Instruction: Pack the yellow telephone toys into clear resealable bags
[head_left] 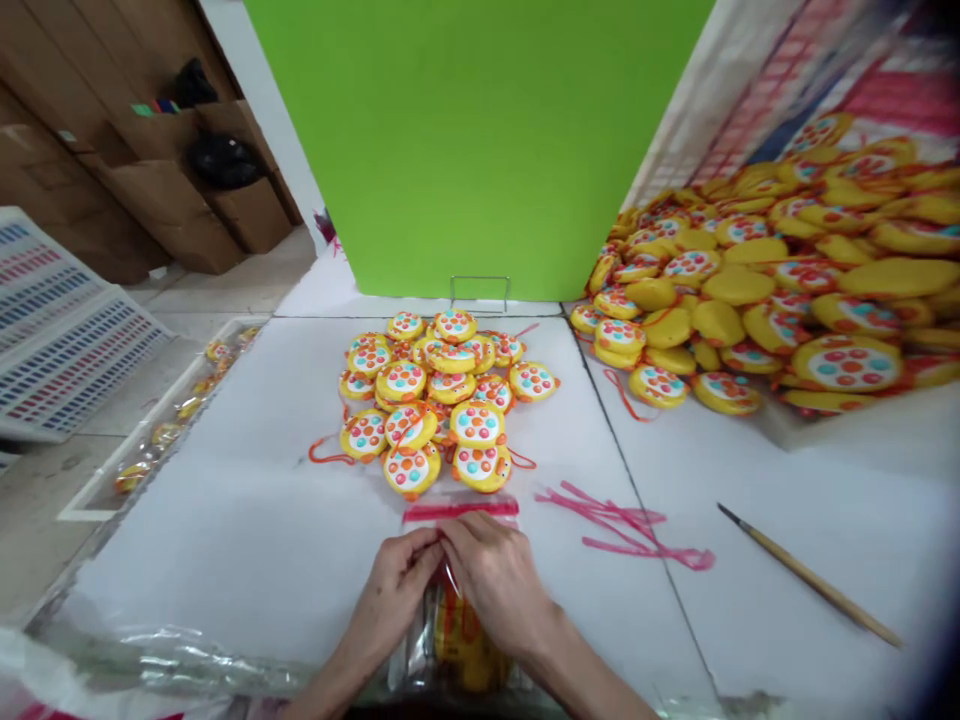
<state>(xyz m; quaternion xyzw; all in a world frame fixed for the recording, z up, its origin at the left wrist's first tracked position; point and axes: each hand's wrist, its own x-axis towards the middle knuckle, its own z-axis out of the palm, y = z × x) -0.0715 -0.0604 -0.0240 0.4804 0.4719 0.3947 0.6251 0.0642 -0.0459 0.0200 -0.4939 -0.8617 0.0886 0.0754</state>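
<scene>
At the table's front edge lies a clear plastic bag (pixel 418 645) with a yellow toy (pixel 469 645) inside and a red cord loop showing through. A pink strip (pixel 499 508) runs across its top end. My left hand (pixel 394 585) pinches the bag just below that strip, thumb and fingers together. Meeting it fingertip to fingertip, my right hand (pixel 491 570) is closed on the same part of the bag and covers some of it. Just beyond is a heap of yellow turtle-like toys (pixel 405 380) with white, dotted backs and red cords.
Pink plastic strips (pixel 615 525) and a thin wooden-handled brush (pixel 810 577) lie to the right. A large pile of the same toys (pixel 742 285) fills the right back. A green panel (pixel 480 140) stands behind a wire stand (pixel 480 280). Left are a crate (pixel 67 340) and cartons (pixel 165 205).
</scene>
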